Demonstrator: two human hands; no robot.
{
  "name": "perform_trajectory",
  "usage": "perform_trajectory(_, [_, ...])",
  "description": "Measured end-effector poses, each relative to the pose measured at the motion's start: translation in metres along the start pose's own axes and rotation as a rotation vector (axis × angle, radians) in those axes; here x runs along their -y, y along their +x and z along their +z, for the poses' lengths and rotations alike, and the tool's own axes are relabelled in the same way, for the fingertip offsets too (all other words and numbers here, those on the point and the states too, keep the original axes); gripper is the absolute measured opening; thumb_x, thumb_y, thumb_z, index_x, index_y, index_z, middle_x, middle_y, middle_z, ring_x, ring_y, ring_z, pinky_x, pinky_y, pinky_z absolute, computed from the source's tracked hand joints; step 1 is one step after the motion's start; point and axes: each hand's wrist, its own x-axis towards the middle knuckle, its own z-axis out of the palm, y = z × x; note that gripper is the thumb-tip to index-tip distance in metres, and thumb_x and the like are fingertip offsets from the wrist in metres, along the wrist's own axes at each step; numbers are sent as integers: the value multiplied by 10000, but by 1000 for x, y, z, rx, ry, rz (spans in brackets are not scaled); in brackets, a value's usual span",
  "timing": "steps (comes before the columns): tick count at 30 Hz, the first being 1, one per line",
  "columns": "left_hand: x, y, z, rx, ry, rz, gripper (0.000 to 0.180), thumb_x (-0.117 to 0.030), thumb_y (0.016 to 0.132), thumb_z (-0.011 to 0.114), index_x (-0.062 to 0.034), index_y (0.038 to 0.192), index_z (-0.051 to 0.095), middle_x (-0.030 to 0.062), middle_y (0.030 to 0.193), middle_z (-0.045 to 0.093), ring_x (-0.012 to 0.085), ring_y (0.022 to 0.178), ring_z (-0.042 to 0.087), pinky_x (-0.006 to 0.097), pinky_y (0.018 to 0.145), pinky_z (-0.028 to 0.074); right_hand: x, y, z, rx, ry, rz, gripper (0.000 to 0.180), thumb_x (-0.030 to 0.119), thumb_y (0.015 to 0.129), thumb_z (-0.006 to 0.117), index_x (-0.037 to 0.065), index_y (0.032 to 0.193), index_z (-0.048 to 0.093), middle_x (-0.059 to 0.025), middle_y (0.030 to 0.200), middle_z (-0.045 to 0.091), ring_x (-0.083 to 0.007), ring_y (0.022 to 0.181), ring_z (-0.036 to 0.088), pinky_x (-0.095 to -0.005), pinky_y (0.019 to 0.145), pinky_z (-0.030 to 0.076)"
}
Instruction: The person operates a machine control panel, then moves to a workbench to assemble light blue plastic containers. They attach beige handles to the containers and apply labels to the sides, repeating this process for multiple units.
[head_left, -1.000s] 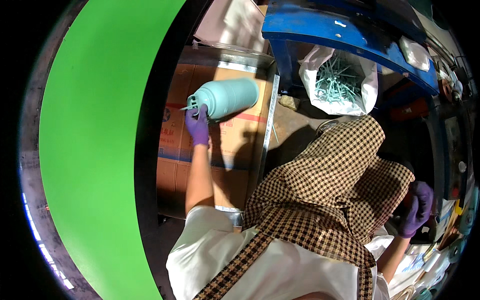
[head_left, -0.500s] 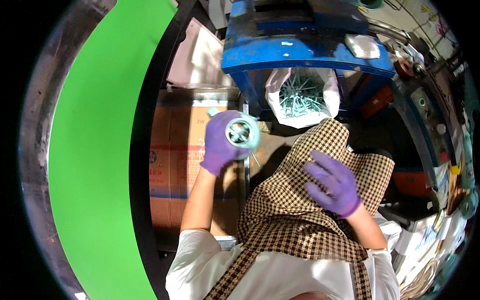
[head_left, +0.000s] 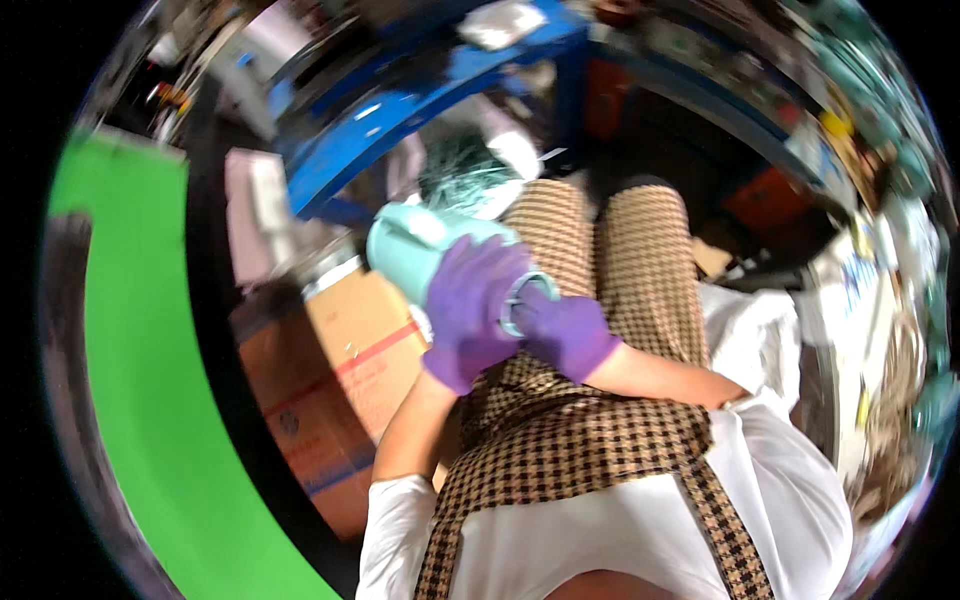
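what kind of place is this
Probably a small workshop or factory floor. A blue metal rack stands beside taped cardboard boxes, a clear bag of teal parts sits ahead, and both gloved hands grip a teal cylinder.

Blue metal rack (head_left: 400, 110) overhead; cardboard box (head_left: 345, 385) on floor at left; green curved panel (head_left: 150, 400) beside it; cluttered shelves (head_left: 880, 200) at right

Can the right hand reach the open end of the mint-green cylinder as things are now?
Probably yes. The right hand already lies at the ringed end of the mint-green cylinder, which the left hand grips around its body, and nothing sits between them.
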Motion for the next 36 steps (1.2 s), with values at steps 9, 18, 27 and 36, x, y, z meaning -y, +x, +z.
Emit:
perform_trajectory(9, [-19, 25, 17, 190, 103, 235, 432, -387, 834, 659, -53, 1108, 642, 109, 1156, 678, 342, 1119, 625, 543, 1036, 425, -24, -6, -30, 176, 409, -5, 370, 255, 805, 677, 63, 1121, 652, -183, 1074, 648, -385, 902, 646, -453, 789, 533])
perform_trajectory(18, [22, 30, -20, 41, 96, 51, 621, -257, 713, 802, 18, 1225, 585, 175, 1235, 611, 395, 1203, 555, 539, 1089, 388, -144, -240, -179, -776, 398, 328, 352, 173, 938, 599, 29, 1260, 593, -143, 1244, 633, -266, 1056, 639, -380, 920, 508])
perform_trajectory(27, [19, 36, 8, -18, 15, 37, 666, -184, 623, 856, -29, 1218, 599, 173, 1252, 620, 379, 1194, 565, 497, 1092, 395, -271, -647, -205, -513, -575, 1968, 612, 270, 914, 596, 148, 1486, 416, -259, 1333, 559, -408, 1163, 582, -456, 966, 464])
perform_trajectory(36, [36, 62, -7, 21, -64, 59, 660, -286, 531, 890, -76, 1116, 666, 98, 1176, 675, 320, 1161, 611, 465, 1074, 417, -156, -265, -220, -647, 23, 973, 438, 129, 957, 607, 69, 1386, 545, -66, 1070, 665, -155, 944, 598, -277, 830, 461])
